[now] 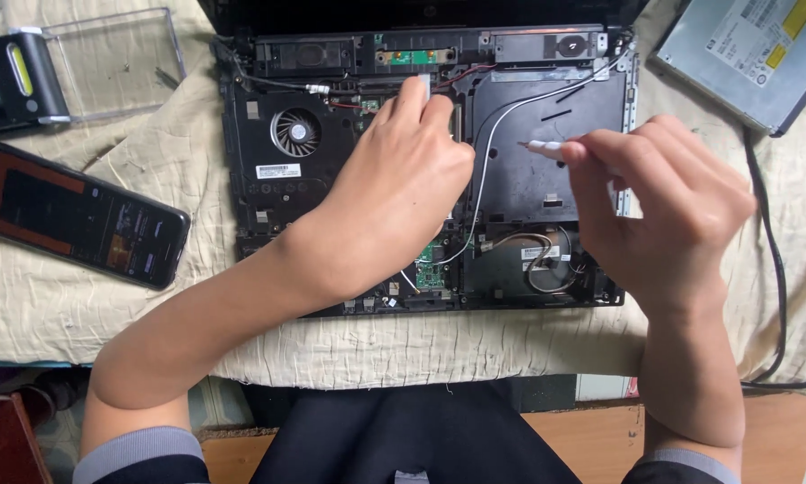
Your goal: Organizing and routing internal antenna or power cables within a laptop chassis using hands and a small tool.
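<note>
Laptop internals lie exposed on a cream cloth over the counter: the opened laptop chassis (421, 161) sits with its bottom cover off, the cooling fan (294, 132) toward its left part and a bare black bay on its right. The left hand (394, 193) reaches across the middle of the chassis, wrist bent, fingertips pressed down near the top edge beside a thin white antenna cable (488, 170); whether those fingers pinch anything I cannot tell. The right hand (667, 202) hovers over the right side of the chassis, fingers curled narrow around a slim white-tipped tool (546, 146) that points left over the black bay.

By the look of it, the chassis is stiff but its boards and wires are fragile; it is best taken by the plastic edges, never by the cables. The tool seems light and thin, suited to a pen-like pinch.

Left of the chassis lie a smartphone (80, 215) and a clear plastic case (107, 63); to its upper right rests an optical drive (744, 54).
</note>
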